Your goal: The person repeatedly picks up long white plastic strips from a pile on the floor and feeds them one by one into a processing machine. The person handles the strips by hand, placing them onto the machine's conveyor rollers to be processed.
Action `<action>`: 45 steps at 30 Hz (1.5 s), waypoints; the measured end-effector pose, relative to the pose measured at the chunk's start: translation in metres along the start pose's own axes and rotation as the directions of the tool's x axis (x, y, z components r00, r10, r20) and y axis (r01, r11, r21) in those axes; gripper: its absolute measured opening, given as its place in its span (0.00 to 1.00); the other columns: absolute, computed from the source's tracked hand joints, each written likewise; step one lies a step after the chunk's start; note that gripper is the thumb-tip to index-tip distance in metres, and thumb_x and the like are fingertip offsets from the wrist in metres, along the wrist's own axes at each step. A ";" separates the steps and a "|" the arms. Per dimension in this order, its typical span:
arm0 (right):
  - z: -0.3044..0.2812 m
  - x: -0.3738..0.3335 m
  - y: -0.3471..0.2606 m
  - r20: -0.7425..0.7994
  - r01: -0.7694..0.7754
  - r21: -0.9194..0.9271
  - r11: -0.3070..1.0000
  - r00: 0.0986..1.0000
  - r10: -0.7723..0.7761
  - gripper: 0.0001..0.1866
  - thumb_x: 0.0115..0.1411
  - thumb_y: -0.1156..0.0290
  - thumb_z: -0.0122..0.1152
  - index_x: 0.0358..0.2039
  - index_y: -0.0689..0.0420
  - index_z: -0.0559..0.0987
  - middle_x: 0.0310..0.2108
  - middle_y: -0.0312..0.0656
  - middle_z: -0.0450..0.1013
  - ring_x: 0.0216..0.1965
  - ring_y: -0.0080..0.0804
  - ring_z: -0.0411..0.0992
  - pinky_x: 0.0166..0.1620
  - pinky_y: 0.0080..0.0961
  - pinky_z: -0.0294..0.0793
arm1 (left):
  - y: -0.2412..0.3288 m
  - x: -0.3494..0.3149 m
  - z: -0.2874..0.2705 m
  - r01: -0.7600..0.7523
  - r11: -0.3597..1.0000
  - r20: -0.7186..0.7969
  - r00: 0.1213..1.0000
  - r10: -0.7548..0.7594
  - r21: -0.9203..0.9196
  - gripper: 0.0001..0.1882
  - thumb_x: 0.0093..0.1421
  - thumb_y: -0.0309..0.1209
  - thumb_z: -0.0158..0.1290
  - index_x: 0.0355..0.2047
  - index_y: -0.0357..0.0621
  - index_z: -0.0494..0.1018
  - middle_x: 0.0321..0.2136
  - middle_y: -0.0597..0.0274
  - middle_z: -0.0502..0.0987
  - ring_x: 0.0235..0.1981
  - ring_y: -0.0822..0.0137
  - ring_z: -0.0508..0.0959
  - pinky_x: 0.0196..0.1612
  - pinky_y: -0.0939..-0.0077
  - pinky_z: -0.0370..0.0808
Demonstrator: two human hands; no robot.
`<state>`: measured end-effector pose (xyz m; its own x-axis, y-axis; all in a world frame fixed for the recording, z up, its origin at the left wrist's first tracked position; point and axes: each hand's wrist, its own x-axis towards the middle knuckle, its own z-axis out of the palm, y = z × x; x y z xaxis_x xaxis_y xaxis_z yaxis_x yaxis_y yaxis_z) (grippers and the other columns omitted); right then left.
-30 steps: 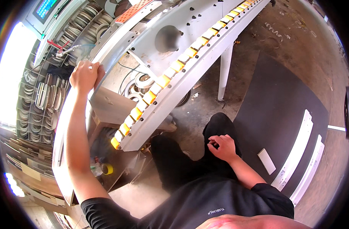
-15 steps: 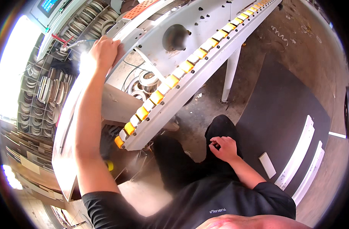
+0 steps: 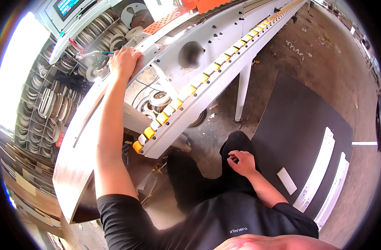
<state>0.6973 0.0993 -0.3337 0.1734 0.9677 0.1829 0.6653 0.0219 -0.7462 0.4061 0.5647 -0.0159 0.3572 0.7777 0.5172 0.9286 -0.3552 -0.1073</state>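
My left arm reaches up to the left side of a white machine. Palm down, my left hand (image 3: pixel 123 63) lies on the far end of a long, pale, glare-lit board (image 3: pixel 71 177), its fingers stretched toward the machine frame (image 3: pixel 180 41). The undersides of the fingers are hidden. My right hand (image 3: pixel 242 163) rests on my right thigh, fingers loosely bent, with a gap before the thumb and nothing in them. Between the hands runs a slanting rail (image 3: pixel 169 135) with yellow and white rollers.
Behind the board stands a rack of edging rolls (image 3: pixel 53 100). More rolls (image 3: pixel 157 100) lie beneath the machine. At right, a large dark sheet (image 3: pixel 299 125) carries two long white strips (image 3: pixel 317 171) and a short white block (image 3: pixel 287 181). A white machine leg (image 3: pixel 242 91) stands ahead.
The view has shifted a little, so the machine sits lower and farther right and the dark sheet farther left. Both hands keep their places, on the board and on the thigh.
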 end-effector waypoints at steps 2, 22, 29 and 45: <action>0.001 -0.001 0.001 -0.005 -0.006 0.005 1.000 1.000 0.006 0.11 0.60 0.64 0.74 0.42 0.48 0.85 0.30 0.31 0.84 0.31 0.31 0.83 0.41 0.33 0.82 | -0.001 -0.001 -0.002 -0.001 0.999 0.008 1.000 0.002 -0.036 0.23 0.68 0.53 0.55 0.51 0.52 0.86 0.57 0.62 0.84 0.62 0.54 0.78 0.63 0.52 0.74; 0.008 -0.003 0.002 0.004 0.041 -0.095 0.995 0.999 -0.040 0.11 0.60 0.65 0.74 0.42 0.52 0.84 0.30 0.35 0.84 0.30 0.31 0.84 0.39 0.31 0.83 | -0.009 -0.006 -0.004 0.008 0.999 0.041 0.999 -0.006 -0.049 0.22 0.69 0.51 0.56 0.50 0.49 0.85 0.56 0.61 0.84 0.61 0.52 0.78 0.61 0.53 0.75; 0.005 -0.005 0.004 0.015 0.028 -0.099 0.995 1.000 -0.027 0.12 0.61 0.65 0.74 0.44 0.52 0.85 0.31 0.36 0.85 0.31 0.33 0.84 0.40 0.32 0.84 | -0.011 -0.006 -0.005 0.013 0.997 0.031 0.999 -0.011 -0.080 0.21 0.68 0.51 0.55 0.49 0.52 0.86 0.57 0.63 0.84 0.62 0.53 0.77 0.63 0.50 0.74; -0.147 -0.166 0.082 -0.641 -0.519 -0.275 0.809 0.726 0.248 0.10 0.62 0.63 0.71 0.44 0.47 0.85 0.38 0.33 0.87 0.43 0.44 0.82 0.46 0.45 0.80 | -0.060 0.008 0.021 -0.093 0.996 0.128 0.987 0.093 -0.002 0.30 0.74 0.53 0.51 0.66 0.48 0.77 0.65 0.52 0.79 0.65 0.44 0.76 0.67 0.50 0.72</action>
<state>0.8295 -0.0966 -0.3315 0.7564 0.5476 0.3577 0.6482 -0.5541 -0.5223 0.3553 0.6034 -0.0236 0.4515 0.8015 0.3921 0.8911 -0.4271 -0.1532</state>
